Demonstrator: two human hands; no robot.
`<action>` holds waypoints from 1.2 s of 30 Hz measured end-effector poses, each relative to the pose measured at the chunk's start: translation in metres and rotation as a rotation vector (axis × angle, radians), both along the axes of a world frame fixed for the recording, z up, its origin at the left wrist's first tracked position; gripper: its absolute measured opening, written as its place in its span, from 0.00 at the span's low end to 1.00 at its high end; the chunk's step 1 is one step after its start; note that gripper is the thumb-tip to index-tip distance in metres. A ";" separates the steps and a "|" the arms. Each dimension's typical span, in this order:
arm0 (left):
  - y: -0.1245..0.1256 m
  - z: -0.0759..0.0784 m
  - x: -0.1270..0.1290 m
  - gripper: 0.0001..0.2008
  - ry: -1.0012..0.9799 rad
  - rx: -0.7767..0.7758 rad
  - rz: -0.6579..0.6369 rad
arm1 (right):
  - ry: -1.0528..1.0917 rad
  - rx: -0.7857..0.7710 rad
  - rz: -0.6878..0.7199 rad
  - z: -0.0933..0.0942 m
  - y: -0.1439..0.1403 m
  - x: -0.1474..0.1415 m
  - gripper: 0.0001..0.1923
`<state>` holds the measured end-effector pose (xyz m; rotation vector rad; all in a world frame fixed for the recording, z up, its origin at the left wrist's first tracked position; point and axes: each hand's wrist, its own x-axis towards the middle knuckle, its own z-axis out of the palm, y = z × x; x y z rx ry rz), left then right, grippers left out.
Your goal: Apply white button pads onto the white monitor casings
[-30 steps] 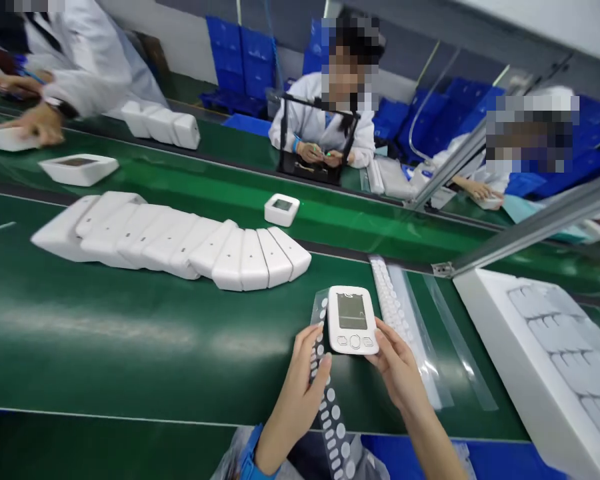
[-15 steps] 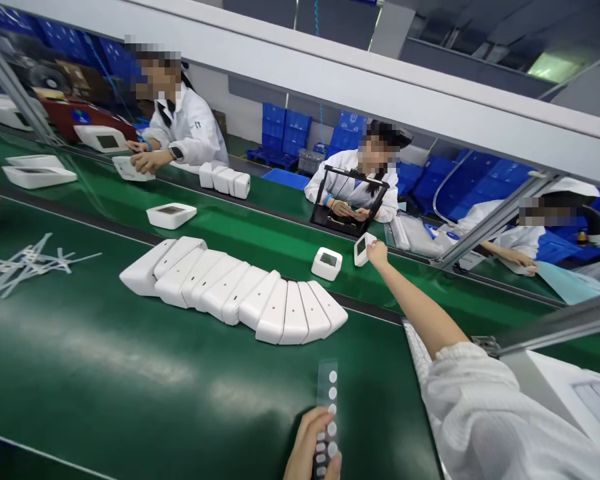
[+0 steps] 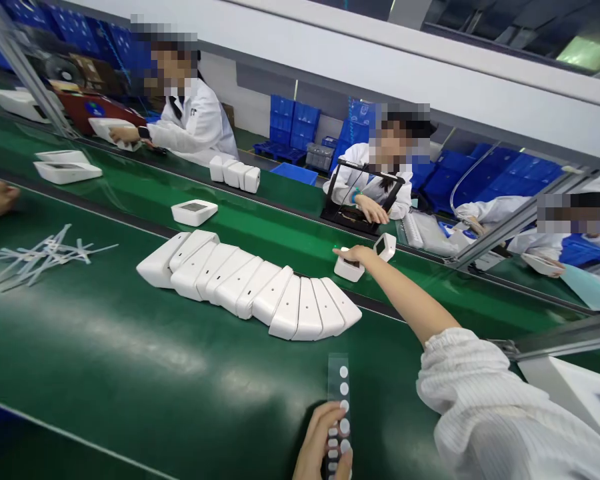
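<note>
Green conveyor belt (image 3: 280, 233) and white-coated workers (image 3: 205, 120) suggest a factory.

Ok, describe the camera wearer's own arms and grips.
The right sleeve is white, loose and bunched near the elbow; the forearm is bare, without a visible wristband. The right grip and left grip are ungloved hands; any left sleeve is out of view.

Glossy green worktop (image 3: 205, 393): curved row of overlapping white housings (image 3: 250, 285) near far edge, tangle of pale strips (image 3: 50, 255) at left. Green belt (image 3: 260, 230) beyond: white display units (image 3: 349, 272) spaced along it.
</note>
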<state>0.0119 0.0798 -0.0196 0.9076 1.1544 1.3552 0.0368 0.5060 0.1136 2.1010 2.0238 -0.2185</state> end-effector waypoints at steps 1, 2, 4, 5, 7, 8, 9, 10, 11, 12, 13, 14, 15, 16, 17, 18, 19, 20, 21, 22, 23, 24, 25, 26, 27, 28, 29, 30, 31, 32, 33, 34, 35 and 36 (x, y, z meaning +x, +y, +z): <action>0.000 0.004 -0.002 0.23 -0.041 -0.023 -0.018 | -0.003 -0.044 0.007 -0.001 -0.006 -0.001 0.20; -0.001 0.008 -0.005 0.26 -0.085 -0.054 -0.046 | -0.007 -0.074 0.018 -0.001 -0.012 -0.001 0.20; -0.002 0.016 -0.011 0.30 -0.169 -0.124 -0.120 | -0.016 -0.105 0.055 0.005 -0.023 0.004 0.20; -0.004 0.019 -0.014 0.31 -0.198 -0.145 -0.159 | -0.022 -0.107 0.084 0.011 -0.028 0.008 0.21; -0.007 0.022 -0.020 0.31 -0.220 -0.148 -0.213 | -0.040 -0.083 0.165 0.023 -0.041 0.023 0.29; -0.009 0.022 -0.023 0.31 -0.219 -0.141 -0.223 | -0.053 -0.061 0.216 0.030 -0.050 0.032 0.36; -0.010 0.021 -0.025 0.31 -0.215 -0.138 -0.223 | -0.067 -0.038 0.278 0.035 -0.061 0.044 0.44; -0.012 0.020 -0.026 0.31 -0.209 -0.135 -0.219 | -0.081 -0.018 0.349 0.040 -0.075 0.057 0.51; -0.014 0.018 -0.027 0.31 -0.204 -0.133 -0.209 | -0.095 -0.004 0.428 0.043 -0.091 0.071 0.56; -0.015 0.016 -0.027 0.30 -0.198 -0.131 -0.203 | -0.107 0.000 0.509 0.045 -0.110 0.085 0.59; -0.016 0.015 -0.027 0.30 -0.191 -0.129 -0.197 | -0.119 -0.005 0.586 0.044 -0.130 0.101 0.61; -0.017 0.013 -0.027 0.30 -0.182 -0.129 -0.195 | -0.126 -0.018 0.650 0.043 -0.152 0.116 0.62; -0.018 0.013 -0.026 0.30 -0.172 -0.130 -0.192 | -0.133 -0.035 0.717 0.039 -0.174 0.130 0.61; -0.018 0.013 -0.026 0.31 -0.162 -0.135 -0.189 | -0.143 -0.052 0.798 0.034 -0.196 0.143 0.59; -0.018 0.013 -0.024 0.30 -0.153 -0.141 -0.188 | -0.160 -0.065 0.913 0.027 -0.215 0.155 0.56; -0.019 0.013 -0.023 0.30 -0.145 -0.146 -0.186 | -0.182 -0.065 1.061 0.020 -0.233 0.164 0.54; -0.019 0.013 -0.021 0.30 -0.138 -0.149 -0.183 | -0.197 -0.050 1.208 0.012 -0.248 0.172 0.52; -0.019 0.014 -0.020 0.29 -0.130 -0.151 -0.180 | -0.203 -0.015 1.346 0.003 -0.260 0.177 0.48; -0.019 0.014 -0.018 0.28 -0.117 -0.154 -0.176 | -0.194 0.035 1.457 -0.005 -0.269 0.181 0.43; -0.019 0.014 -0.015 0.27 -0.099 -0.155 -0.175 | -0.169 0.090 1.533 -0.013 -0.276 0.183 0.37; -0.019 0.015 -0.013 0.26 -0.077 -0.153 -0.176 | -0.140 0.142 1.588 -0.020 -0.281 0.184 0.31; -0.020 0.015 -0.011 0.24 -0.052 -0.148 -0.176 | -0.113 0.187 1.623 -0.026 -0.285 0.185 0.27; -0.020 0.016 -0.008 0.23 -0.028 -0.141 -0.176 | -0.090 0.220 1.633 -0.029 -0.290 0.186 0.26; -0.021 0.016 -0.006 0.21 -0.005 -0.133 -0.173 | -0.070 0.243 1.615 -0.030 -0.295 0.188 0.27; -0.022 0.016 -0.004 0.21 0.012 -0.127 -0.169 | -0.047 0.260 1.561 -0.029 -0.302 0.190 0.29; -0.023 0.017 -0.002 0.20 0.023 -0.123 -0.159 | -0.015 0.270 1.481 -0.027 -0.311 0.192 0.32; -0.024 0.017 0.000 0.20 0.030 -0.122 -0.147 | 0.034 0.276 1.382 -0.024 -0.322 0.194 0.34; -0.025 0.017 0.002 0.20 0.035 -0.121 -0.137 | 0.104 0.276 1.273 -0.022 -0.334 0.194 0.34; -0.026 0.018 0.003 0.20 0.041 -0.120 -0.131 | 0.198 0.272 1.169 -0.020 -0.347 0.193 0.32; -0.027 0.017 0.003 0.20 0.049 -0.116 -0.125 | 0.315 0.278 1.067 -0.021 -0.360 0.191 0.27; -0.027 0.017 0.004 0.21 0.058 -0.111 -0.122 | 0.451 0.291 0.967 -0.024 -0.373 0.186 0.21; -0.027 0.017 0.004 0.22 0.066 -0.105 -0.122 | 0.595 0.328 0.869 -0.030 -0.384 0.179 0.16; -0.028 0.017 0.004 0.24 0.069 -0.101 -0.126 | 0.727 0.368 0.768 -0.038 -0.394 0.171 0.13; -0.028 0.016 0.004 0.25 0.070 -0.099 -0.133 | 0.836 0.404 0.659 -0.047 -0.402 0.162 0.11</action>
